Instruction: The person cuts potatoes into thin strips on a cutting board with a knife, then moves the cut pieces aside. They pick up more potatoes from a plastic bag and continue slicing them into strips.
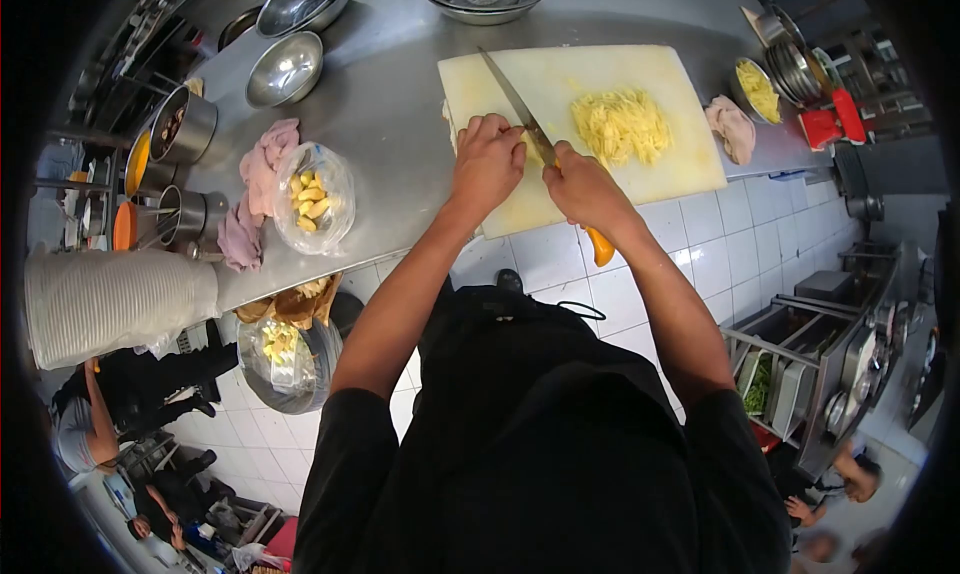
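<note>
My right hand (588, 189) grips a long kitchen knife (517, 99) whose orange handle end (601, 249) shows below my fist. Its blade lies across the pale cutting board (660, 69), tip toward the far left corner. Beside the blade, my left hand (488, 164) presses down on the board with curled fingers; whatever is beneath them is mostly hidden, though a little pale yellow shows near the fingertips. A heap of pale yellow shreds (622, 126) lies on the board right of the knife. The frame does not settle which vegetable it is.
Left on the steel table (390, 124) are a clear bag of peeled yellow pieces (310, 199), pink cloths (268, 164) and metal bowls (286, 69). At right sit a bowl of shreds (757, 92) and a cloth (731, 129). A bin (290, 369) stands lower left. Other people are nearby.
</note>
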`<state>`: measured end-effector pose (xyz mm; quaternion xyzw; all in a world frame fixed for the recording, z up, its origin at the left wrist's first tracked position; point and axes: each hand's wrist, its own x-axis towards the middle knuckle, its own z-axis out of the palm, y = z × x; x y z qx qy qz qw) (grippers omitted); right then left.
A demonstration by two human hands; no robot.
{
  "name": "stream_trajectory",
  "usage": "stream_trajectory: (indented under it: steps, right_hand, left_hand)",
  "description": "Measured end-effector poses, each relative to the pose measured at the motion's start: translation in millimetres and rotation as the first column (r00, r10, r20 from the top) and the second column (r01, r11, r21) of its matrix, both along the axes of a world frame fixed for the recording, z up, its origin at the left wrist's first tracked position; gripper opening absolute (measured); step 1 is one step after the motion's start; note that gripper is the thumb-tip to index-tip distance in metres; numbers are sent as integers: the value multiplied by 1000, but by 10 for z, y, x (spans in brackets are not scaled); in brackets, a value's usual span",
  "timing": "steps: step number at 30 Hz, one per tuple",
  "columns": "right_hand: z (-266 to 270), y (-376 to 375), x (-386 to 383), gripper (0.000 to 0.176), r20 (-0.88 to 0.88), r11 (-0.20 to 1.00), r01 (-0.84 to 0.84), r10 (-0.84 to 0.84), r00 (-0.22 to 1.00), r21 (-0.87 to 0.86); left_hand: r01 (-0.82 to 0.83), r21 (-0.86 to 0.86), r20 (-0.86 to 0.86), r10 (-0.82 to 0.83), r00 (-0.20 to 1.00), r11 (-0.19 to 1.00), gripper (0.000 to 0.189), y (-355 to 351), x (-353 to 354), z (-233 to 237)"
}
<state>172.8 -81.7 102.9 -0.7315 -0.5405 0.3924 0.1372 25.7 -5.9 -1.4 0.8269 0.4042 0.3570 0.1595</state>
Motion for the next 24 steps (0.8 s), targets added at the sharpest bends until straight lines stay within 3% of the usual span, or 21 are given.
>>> stream_trajectory:
  steps: [2, 11, 16, 22, 24]
  right_hand:
    - [-224, -8, 72, 26, 70, 992, -44, 36, 997, 116]
    - [-302, -130, 150, 28, 51, 982, -46, 37, 998, 184]
    - [-299, -131, 192, 28, 8, 990, -38, 37, 999, 132]
    - [-311, -192, 183, 28, 37, 994, -14, 10, 999, 110]
    - [-298, -219, 191, 28, 53, 993, -13, 7, 999, 116]
  left_hand:
    - [0, -13, -38, 0, 999, 1000, 21, 0, 7, 14]
    - [-12, 15, -38, 13, 999, 1000, 26, -135, -52, 73]
    - [-34, 39, -51, 36, 998, 999, 28, -134, -12, 52]
    - [2, -56, -129, -9, 992, 998, 27, -162, -25, 69]
    - [3, -11, -70, -4, 998, 1000, 23, -183, -12, 78]
